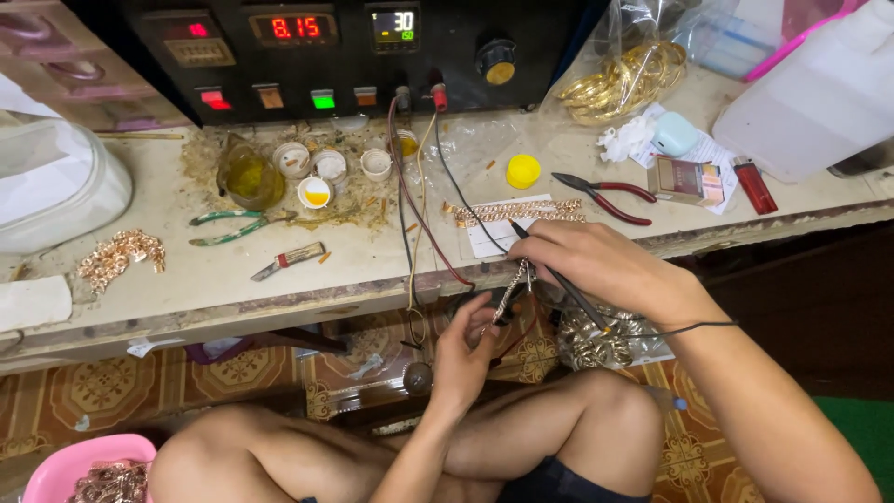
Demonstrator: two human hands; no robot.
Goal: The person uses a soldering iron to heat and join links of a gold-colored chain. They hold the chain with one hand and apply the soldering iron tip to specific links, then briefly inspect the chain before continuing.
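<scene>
1. Right hand (596,261) pinched black pen probe (559,279); left hand (466,349) pinched chain (507,293) just below bench edge (279,298).
2. Step judged: plating chain by probe.
3. Next move needs steady tip contact.

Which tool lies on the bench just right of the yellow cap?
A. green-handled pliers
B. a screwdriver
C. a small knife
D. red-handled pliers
D: the red-handled pliers lie on the bench right of the yellow cap, while the green-handled pliers lie far to the left by the amber bottle.
</scene>
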